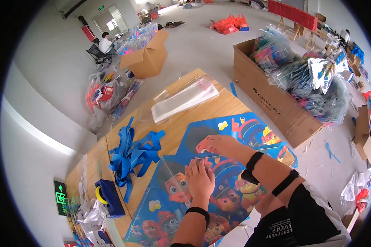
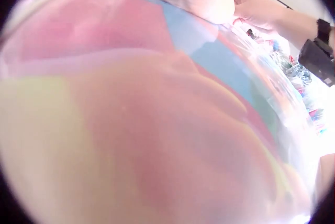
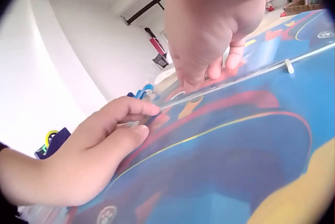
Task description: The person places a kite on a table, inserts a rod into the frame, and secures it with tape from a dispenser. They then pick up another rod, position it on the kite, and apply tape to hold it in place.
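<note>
A glossy blue cartoon-printed plastic zip bag (image 1: 224, 171) lies on the wooden table, with cartoon puppies and a child's face on it. A pale zip strip with a small white slider (image 3: 289, 66) crosses the print in the right wrist view. My left hand (image 1: 200, 179) rests on the print, fingertips right at the strip and thumb close beside them. Just beyond the strip, my right hand (image 1: 224, 145) touches the printed panel (image 1: 210, 125) with bent fingers. Whether those fingers pinch anything, I cannot tell. The left wrist view is mostly blurred print.
A heap of blue strips (image 1: 132, 154) and a blue tape dispenser (image 1: 110, 199) lie on the left. Clear plastic sleeves (image 1: 185, 101) are stacked at the table's far end. Beyond the right edge stands a large cardboard box (image 1: 272, 96) full of bagged goods.
</note>
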`<state>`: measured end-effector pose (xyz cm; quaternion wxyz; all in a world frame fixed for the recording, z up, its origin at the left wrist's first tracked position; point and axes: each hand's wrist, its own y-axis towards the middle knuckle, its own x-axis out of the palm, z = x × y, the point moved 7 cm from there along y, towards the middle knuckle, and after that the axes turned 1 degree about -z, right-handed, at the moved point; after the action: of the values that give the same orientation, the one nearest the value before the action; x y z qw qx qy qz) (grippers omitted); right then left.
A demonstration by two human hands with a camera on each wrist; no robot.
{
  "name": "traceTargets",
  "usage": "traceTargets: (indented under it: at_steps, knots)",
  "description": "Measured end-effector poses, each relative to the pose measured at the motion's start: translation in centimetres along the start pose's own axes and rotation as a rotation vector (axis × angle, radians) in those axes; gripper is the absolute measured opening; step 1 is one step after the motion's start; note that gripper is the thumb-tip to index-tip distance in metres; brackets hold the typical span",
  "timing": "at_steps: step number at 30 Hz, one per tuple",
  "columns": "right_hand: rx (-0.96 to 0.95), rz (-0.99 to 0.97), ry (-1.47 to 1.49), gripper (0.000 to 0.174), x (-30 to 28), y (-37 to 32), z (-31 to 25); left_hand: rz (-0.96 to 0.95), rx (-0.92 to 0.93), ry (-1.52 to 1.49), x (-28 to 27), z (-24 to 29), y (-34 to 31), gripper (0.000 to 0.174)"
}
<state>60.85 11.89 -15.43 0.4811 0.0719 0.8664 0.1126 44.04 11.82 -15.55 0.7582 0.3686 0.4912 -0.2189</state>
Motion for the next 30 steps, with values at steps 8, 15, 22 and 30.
traceTargets:
  at_steps: [8, 15, 22, 30]
  knots:
    - [-0.054, -0.064, -0.026, 0.009, 0.8, 0.7, 0.2, 0.005, 0.01, -0.039, -0.4, 0.1, 0.1, 0.043]
    - [-0.184, 0.019, -0.295, 0.009, 0.5, 0.1, -1.7, 0.008, 0.01, -0.034, -0.3, 0.1, 0.0, 0.043]
    - [-0.15, 0.066, -0.337, 0.011, 0.4, 0.0, -2.1, -0.021, 0.014, 0.005, -0.3, 0.2, 0.1, 0.043]
    - [-0.063, 0.083, -0.337, 0.016, 1.3, 0.6, -0.9, -0.018, 0.024, 0.014, -0.3, 0.3, 0.1, 0.042]
